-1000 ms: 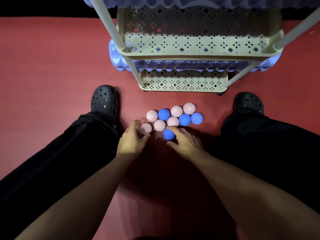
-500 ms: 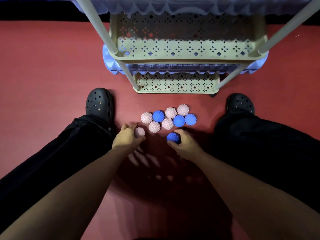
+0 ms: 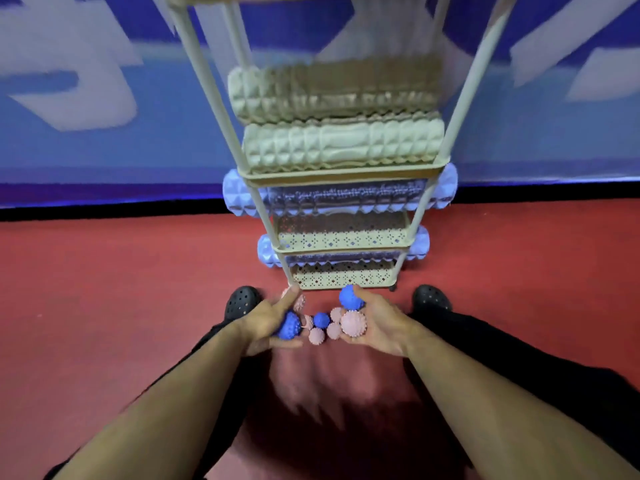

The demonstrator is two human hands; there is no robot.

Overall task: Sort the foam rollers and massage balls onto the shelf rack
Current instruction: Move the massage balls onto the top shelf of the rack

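both hands full of spiky balls in front of the rack

the left hand (image 3: 265,323) is curled around a blue spiky ball (image 3: 289,325), with a pink ball (image 3: 298,301) tucked against its fingers higher up. the right hand (image 3: 381,323) cups two balls as well: a large-looking pink one (image 3: 353,323) in the palm and a blue one (image 3: 350,297) held near the fingertips. both hands hover above the red floor mat (image 3: 104,289), close together, palms turned toward each other.

between the hands, more balls lie on the mat in a loose cluster: a blue one (image 3: 321,320) and several pink ones (image 3: 317,336), touching or nearly touching one another.

just beyond stands the beige shelf rack (image 3: 341,280), its perforated trays stacked one above another on pale posts. two beige foam rollers (image 3: 343,145) lie on an upper tier, one over the other. pale blue rollers (image 3: 237,197) rest on the two tiers below, their ends sticking out past the posts on both sides. the lowest tray's contents cannot be made out.

black clogs (image 3: 242,303) and dark trouser legs frame the scene left and right. a blurred blue and white wall (image 3: 86,98) sits behind.
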